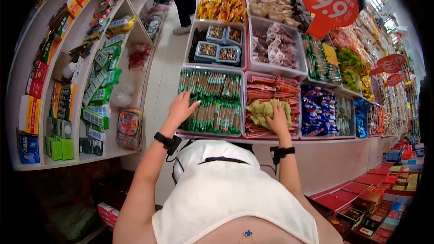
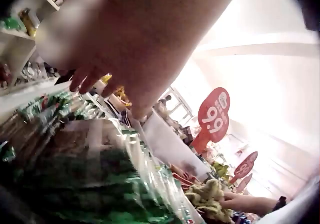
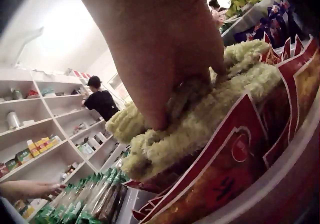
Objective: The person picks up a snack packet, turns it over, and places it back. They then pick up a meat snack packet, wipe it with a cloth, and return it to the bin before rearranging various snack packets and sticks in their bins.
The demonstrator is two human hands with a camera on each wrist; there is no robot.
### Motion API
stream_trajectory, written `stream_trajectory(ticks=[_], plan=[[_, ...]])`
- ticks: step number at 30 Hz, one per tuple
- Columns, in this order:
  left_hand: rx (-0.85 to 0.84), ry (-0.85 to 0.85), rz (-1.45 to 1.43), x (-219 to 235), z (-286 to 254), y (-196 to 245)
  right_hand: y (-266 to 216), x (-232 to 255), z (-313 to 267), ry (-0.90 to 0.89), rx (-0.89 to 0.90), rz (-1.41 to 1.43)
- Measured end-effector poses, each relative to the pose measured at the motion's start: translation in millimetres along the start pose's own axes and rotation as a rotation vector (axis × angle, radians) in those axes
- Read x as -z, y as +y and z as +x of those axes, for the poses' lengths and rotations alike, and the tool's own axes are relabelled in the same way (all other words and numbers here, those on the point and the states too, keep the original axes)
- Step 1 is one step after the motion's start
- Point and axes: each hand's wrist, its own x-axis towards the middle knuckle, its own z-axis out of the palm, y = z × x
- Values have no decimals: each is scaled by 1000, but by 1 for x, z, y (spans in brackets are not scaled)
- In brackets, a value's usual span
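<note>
A fuzzy yellow-green cloth point(image 1: 258, 112) lies bunched over red snack packets point(image 1: 266, 84) in a clear bin. My right hand point(image 1: 279, 118) grips it from above; in the right wrist view the thumb and fingers sink into the folds of the cloth point(image 3: 200, 134). To the left, my left hand point(image 1: 181, 107) is at the left side of a bin of green-ended packets point(image 1: 217, 110), its fingers loosely extended over them. The left wrist view has these packets point(image 2: 100, 154) close below the left hand point(image 2: 115, 59), with nothing held.
More bins reach back: boxed blue-grey packs point(image 1: 219, 45), wrapped pieces point(image 1: 275, 47), blue packets point(image 1: 318, 110). Red price signs point(image 1: 330, 2) stand above them. Shelves point(image 1: 77, 90) line the left side across an aisle point(image 1: 165, 72). One person point(image 1: 181, 0) stands at its far end.
</note>
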Motion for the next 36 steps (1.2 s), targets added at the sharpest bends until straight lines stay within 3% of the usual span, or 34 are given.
stream_trajectory(ticks=[3,9,13,15,17,20,23,30,33,34,36], plan=[[-130,-87,-343,-14,2,2,0,-4,1,10,1,-65],[-97,-93,-245,-30,13,-7,2,-6,-2,6,-28,-28],[-70,-271,-150,-12,24,-2,-1,1,1,-37,-48,-29],[-128,-232,13,0,23,14,-5,-2,-1,-15,-53,-23],[-246,-120,-17,-4,32,20,-7,3,0,-8,-64,-4],[-310,-159,-278,-17,46,32,-5,1,2,-3,-52,-1],[-207,-339,-289,-29,59,31,-6,3,2,-21,-60,-7],[-192,-336,-365,-33,62,25,-8,-2,-1,12,-86,-5],[-185,-304,-291,-33,62,26,-46,14,0,-29,-194,-287],[-166,-305,-306,-30,60,28,-63,19,2,17,-143,-286],[-117,-300,-331,-27,58,30,-94,23,6,38,150,-126]])
